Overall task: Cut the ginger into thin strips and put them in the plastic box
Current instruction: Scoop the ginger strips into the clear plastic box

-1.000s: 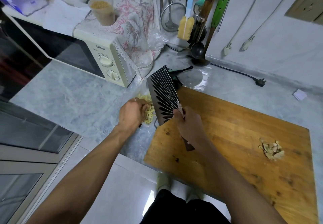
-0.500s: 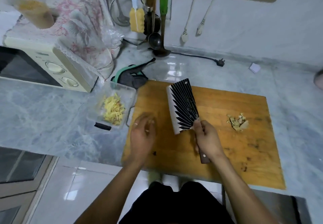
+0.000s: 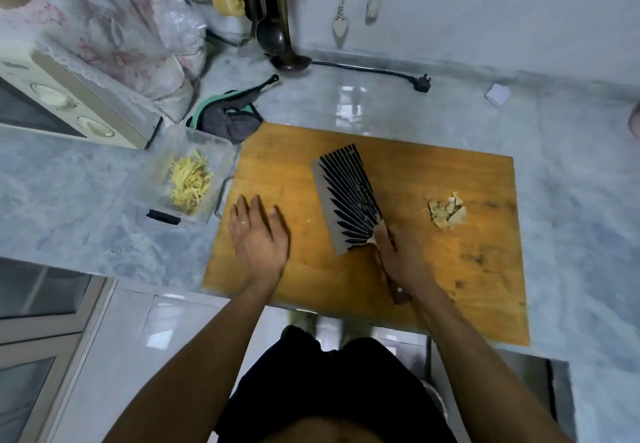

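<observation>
1. Left hand (image 3: 258, 235) hovering over the near-left part of the cutting board (image 3: 381, 287), fingers straight and spread, holding nothing.
2. Right hand (image 3: 398, 255) wrapped around the handle of the cleaver (image 3: 349, 200), blade lying tilted over the middle of the board, pointing away from the body.
3. Ginger strips (image 3: 190, 184) heaped in the plastic box (image 3: 166, 165), just beyond and to the left of the left hand, resting on the counter (image 3: 86, 221) against the board's left edge.
4. Ginger scraps (image 3: 446, 214) in a small pile on the board, just right of and slightly beyond the right hand, near the cleaver but apart from it.
5. Small black object (image 3: 162, 216) at the box's near corner, left of the left hand; kind not clear.
6. Dark cloth (image 3: 230, 124) beyond the box, microwave (image 3: 69, 103) farther left under a floral cover (image 3: 114, 27).
7. Ladle (image 3: 284, 51) and power plug (image 3: 420, 82) well beyond both hands, by the wall.
</observation>
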{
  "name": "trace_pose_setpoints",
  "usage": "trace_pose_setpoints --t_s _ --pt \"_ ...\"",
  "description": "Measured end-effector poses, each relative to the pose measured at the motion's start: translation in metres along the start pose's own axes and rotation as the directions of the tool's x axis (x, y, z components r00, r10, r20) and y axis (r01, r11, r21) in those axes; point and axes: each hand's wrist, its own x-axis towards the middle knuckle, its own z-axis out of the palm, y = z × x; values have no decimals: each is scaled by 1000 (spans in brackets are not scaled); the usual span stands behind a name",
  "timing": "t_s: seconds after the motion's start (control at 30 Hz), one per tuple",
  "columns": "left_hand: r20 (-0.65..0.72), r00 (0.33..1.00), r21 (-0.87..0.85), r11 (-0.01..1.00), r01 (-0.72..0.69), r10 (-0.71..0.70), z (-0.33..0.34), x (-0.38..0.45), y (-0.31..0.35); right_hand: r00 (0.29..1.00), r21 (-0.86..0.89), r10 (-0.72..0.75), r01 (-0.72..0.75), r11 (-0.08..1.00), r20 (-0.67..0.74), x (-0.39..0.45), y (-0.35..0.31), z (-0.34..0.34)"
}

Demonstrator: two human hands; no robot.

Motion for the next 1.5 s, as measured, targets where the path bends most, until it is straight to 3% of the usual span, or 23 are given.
trace_pose_setpoints --t_s 0.17,0.43,0.67,0.8,0.93,1.0,1.1,1.33,1.4,1.5 --pt "4 1000 -3 1000 -10 10 2 -10 2 976 -131 -102 128 983 193 2 -4 3" --pt "-50 987 -239 961 136 -153 22 -31 39 984 -88 -66 81 993 168 -17 2 22" --pt "-78 954 -590 785 189 -289 27 -40 73 969 18 -70 67 998 238 -29 -10 39" --pt "-65 970 -651 747 135 -233 11 -31 72 966 111 -51 24 994 252 -27 -23 31" --pt "-133 990 -499 861 -97 34 -14 -4 60 962 189 -68 17 982 266 -14 -60 24" --pt "-146 970 -387 891 -235 193 -30 17 46 962 200 -78 25 980 261 -5 -83 28" --pt "-185 934 -257 902 -346 305 -55 56 26 962 182 -102 57 982 253 8 -120 40" --pt "-198 892 -74 901 -427 406 -100 126 -17 963 107 -131 108 988 238 29 -177 77" --pt "-168 914 -34 925 -379 369 -111 129 -28 963 99 -120 99 990 240 32 -185 84" --pt "1 971 161 959 -235 238 -124 127 -46 965 88 -111 92 992 237 34 -193 91"
